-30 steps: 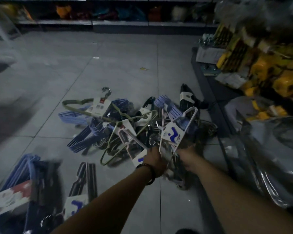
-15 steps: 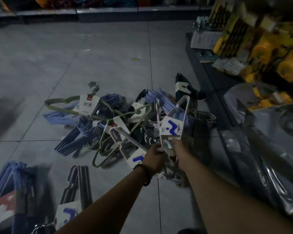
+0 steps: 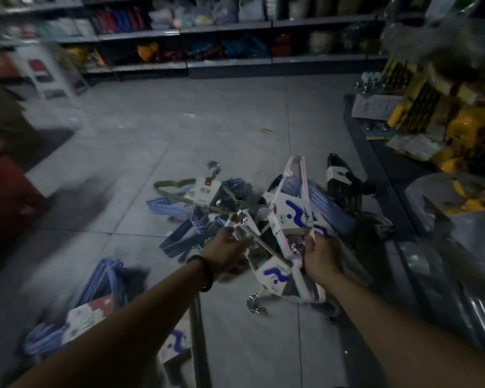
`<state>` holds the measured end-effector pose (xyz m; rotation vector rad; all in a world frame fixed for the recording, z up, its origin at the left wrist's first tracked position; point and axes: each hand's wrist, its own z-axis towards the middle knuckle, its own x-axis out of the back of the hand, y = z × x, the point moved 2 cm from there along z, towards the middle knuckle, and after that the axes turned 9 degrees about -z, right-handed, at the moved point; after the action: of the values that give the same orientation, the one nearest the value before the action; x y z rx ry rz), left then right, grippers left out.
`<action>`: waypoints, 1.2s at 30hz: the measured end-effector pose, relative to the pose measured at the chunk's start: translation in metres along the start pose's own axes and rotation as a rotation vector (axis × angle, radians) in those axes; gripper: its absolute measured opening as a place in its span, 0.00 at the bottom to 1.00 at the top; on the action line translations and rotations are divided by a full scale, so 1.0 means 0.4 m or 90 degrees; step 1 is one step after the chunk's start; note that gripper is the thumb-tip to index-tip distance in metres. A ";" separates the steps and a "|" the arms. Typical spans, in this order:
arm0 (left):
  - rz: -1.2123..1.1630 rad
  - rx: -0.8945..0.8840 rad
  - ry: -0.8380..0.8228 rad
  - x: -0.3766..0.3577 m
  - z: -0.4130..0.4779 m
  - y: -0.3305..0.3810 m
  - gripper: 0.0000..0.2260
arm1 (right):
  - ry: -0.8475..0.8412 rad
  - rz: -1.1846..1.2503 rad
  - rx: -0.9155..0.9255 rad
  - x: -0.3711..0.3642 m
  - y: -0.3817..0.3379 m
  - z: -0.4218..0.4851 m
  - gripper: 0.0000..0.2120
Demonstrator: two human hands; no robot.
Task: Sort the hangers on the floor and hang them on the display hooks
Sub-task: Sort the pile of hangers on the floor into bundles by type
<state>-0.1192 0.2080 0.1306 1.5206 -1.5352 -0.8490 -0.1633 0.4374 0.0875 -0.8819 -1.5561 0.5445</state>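
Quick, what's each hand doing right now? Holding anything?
Left hand: grips the lower white hanger pack.
Right hand: grips the upright white hanger pack.
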 end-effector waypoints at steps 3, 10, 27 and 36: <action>-0.031 -0.049 0.075 0.111 -0.095 0.032 0.17 | -0.047 -0.079 0.057 -0.045 -0.066 -0.070 0.10; -0.007 0.015 0.211 0.369 -0.252 -0.092 0.05 | -0.114 -0.210 0.154 -0.255 -0.172 -0.283 0.07; 0.012 0.212 0.247 0.487 -0.314 -0.658 0.19 | -0.226 -0.344 0.014 -0.709 0.012 -0.579 0.10; -0.023 0.301 0.152 0.458 -0.316 -0.642 0.14 | -0.347 -0.357 -0.038 -0.800 0.057 -0.575 0.19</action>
<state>0.1187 0.0210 -0.0243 1.9110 -1.5999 -0.3111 0.0681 0.1679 -0.0852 -0.3058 -2.2192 0.3392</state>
